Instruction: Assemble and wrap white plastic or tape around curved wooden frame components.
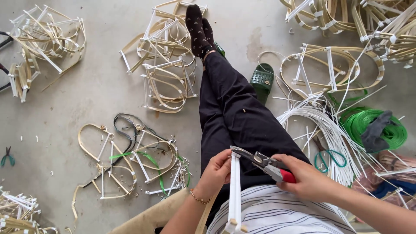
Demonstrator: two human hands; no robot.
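My left hand [216, 171] grips the top of a bundle of white strips [235, 190] that stands upright over my lap. My right hand [305, 177] holds a pair of cutting pliers with red handles [265, 163]. The metal jaws of the pliers point left and touch the upper end of the white strips beside my left fingers. A thin bracelet sits on my left wrist. My legs in dark trousers [234, 112] stretch forward across the concrete floor, feet in dark socks.
Woven frames of tan and white strips lie in heaps on the left [43, 34], ahead [167, 65] and at the right [333, 65]. Loose white strips [329, 125], a green coil [381, 125], green-handled scissors [331, 158] and a green sandal [262, 80] lie to my right.
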